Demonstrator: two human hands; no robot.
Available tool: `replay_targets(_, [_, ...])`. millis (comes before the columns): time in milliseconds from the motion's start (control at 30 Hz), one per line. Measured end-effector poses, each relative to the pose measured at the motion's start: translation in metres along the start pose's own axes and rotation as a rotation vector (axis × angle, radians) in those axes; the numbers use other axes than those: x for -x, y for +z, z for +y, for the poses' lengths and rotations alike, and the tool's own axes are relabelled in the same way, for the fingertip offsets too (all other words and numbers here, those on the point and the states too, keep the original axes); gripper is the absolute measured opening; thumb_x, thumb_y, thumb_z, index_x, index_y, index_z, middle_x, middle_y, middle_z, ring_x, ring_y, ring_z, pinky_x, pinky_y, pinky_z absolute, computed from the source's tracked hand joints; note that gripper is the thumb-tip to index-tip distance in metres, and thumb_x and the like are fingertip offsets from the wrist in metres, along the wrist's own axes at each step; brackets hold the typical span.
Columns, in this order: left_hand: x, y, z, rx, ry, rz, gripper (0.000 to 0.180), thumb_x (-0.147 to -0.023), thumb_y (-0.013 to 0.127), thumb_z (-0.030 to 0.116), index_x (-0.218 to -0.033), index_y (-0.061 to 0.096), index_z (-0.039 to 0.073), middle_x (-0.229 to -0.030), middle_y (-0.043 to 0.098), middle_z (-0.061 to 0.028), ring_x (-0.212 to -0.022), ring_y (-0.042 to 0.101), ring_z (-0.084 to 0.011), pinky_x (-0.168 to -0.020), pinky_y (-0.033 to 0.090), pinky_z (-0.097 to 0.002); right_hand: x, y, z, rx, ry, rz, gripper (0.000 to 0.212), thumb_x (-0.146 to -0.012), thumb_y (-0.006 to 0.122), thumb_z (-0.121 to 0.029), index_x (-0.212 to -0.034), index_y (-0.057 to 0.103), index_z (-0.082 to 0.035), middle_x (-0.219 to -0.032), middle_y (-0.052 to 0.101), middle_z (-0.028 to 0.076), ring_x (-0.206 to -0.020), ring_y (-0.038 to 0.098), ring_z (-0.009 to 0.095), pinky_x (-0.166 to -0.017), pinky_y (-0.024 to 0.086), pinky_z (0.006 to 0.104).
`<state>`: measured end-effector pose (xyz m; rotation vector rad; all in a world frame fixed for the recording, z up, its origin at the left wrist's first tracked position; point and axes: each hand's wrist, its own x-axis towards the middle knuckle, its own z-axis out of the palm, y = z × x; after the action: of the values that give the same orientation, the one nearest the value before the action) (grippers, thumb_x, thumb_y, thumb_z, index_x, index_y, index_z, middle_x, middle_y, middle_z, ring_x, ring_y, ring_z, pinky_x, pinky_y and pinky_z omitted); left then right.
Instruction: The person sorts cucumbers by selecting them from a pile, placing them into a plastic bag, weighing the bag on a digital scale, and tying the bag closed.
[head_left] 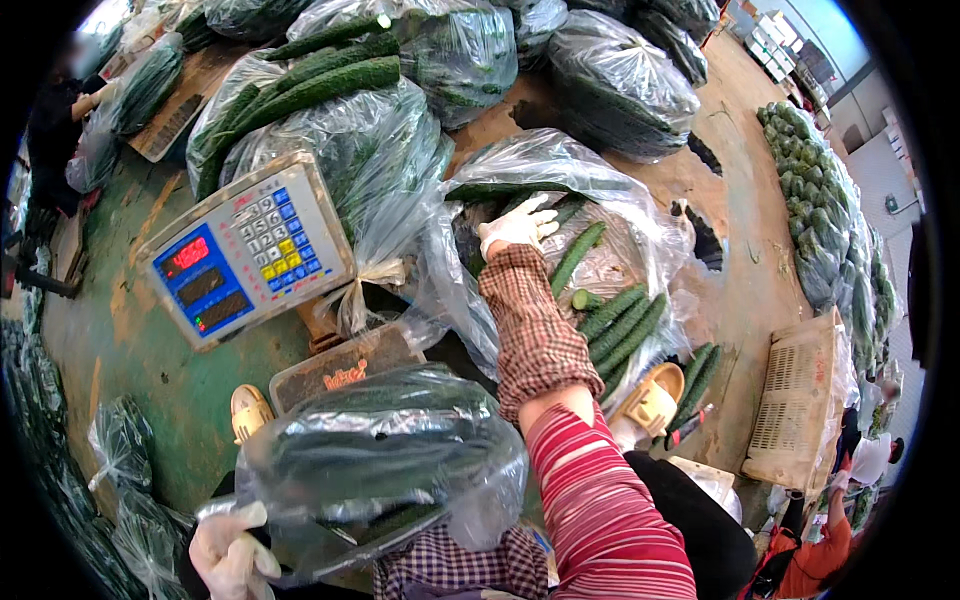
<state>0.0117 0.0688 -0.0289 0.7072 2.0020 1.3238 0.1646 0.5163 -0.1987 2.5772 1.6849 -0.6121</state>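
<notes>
My left hand (230, 552), in a pale glove, is closed on the gathered edge of a clear plastic bag of cucumbers (385, 455) that lies across my lap. Reaching forward, my right hand (516, 228), gloved too, has its fingers spread over a large open clear bag (655, 215). A dark cucumber lies along that bag's far side, close to my fingertips. To the right of my wrist is a loose cucumber (577, 257). Several more cucumbers (625, 325) lie side by side nearer to me, by a cut end piece (586, 299).
A digital scale display (245, 250) stands left of my right arm, above a dirty platform (350, 365). Filled cucumber bags (625, 85) crowd the far side. A plastic crate (795, 400) and stacked bagged produce (815, 210) are at right. Other people work at both edges.
</notes>
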Motion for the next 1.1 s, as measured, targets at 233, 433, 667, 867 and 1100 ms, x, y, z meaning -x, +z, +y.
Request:
replay_targets(233, [-0.016,0.025,0.030,0.162,-0.062,-0.079,0.030,-0.083,0.047,0.008,-0.103,0.054,-0.013,-0.057,0.051,-0.0039,-0.049,0.043,-0.0088,-0.048,0.033,-0.0186,-0.072,0.007,0.031,0.043,0.220,-0.189,0.112,-0.065,0.073,-0.025,-0.136,-0.010,0.002,-0.124,0.044,0.022,-0.100,0.057,0.025,-0.081,0.049,0.0390])
replay_targets(433, [-0.004,0.008,-0.002,0.107,-0.034,0.131,0.020,-0.076,0.040,-0.002,-0.086,0.057,-0.006,-0.045,0.043,-0.0026,-0.032,0.035,-0.0095,-0.033,0.028,-0.0208,-0.046,0.007,0.114,-0.833,-0.045,-0.052,0.066,-0.067,0.061,-0.010,-0.123,0.028,0.001,-0.094,0.053,0.015,-0.075,0.056,0.021,-0.062,0.049,0.0369])
replay_targets(667, [0.003,0.026,0.022,0.266,0.051,0.018,0.021,-0.077,0.043,-0.004,-0.091,0.056,-0.009,-0.067,0.056,-0.0087,-0.042,0.044,-0.0085,-0.040,0.034,-0.0187,0.085,-0.005,0.201,-1.544,-0.453,-0.314,0.056,-0.058,0.062,0.001,-0.111,0.044,-0.003,-0.091,0.052,0.002,-0.078,0.049,0.013,-0.070,0.041,0.0248])
replay_targets(867, [0.002,0.012,0.018,0.197,0.069,0.124,0.014,-0.083,0.049,0.004,-0.087,0.058,-0.005,-0.064,0.052,-0.0036,-0.046,0.042,-0.0076,-0.045,0.034,-0.0185,0.199,-0.026,0.210,-1.361,-0.684,-0.010,0.100,-0.059,0.060,0.002,-0.139,0.000,-0.005,-0.131,0.034,0.017,-0.112,0.044,0.025,-0.091,0.037,0.0304])
replay_targets(1100, [0.032,0.031,0.041,-0.690,0.949,0.720,0.014,-0.069,0.062,-0.003,-0.081,0.056,0.001,-0.078,0.052,-0.0097,-0.070,0.051,-0.0224,-0.066,0.043,-0.0333,0.249,-0.068,0.209,-0.955,-1.052,0.420,0.099,-0.060,0.067,-0.008,-0.137,0.005,0.001,-0.108,0.051,0.027,-0.085,0.059,0.040,-0.070,0.049,0.0367])
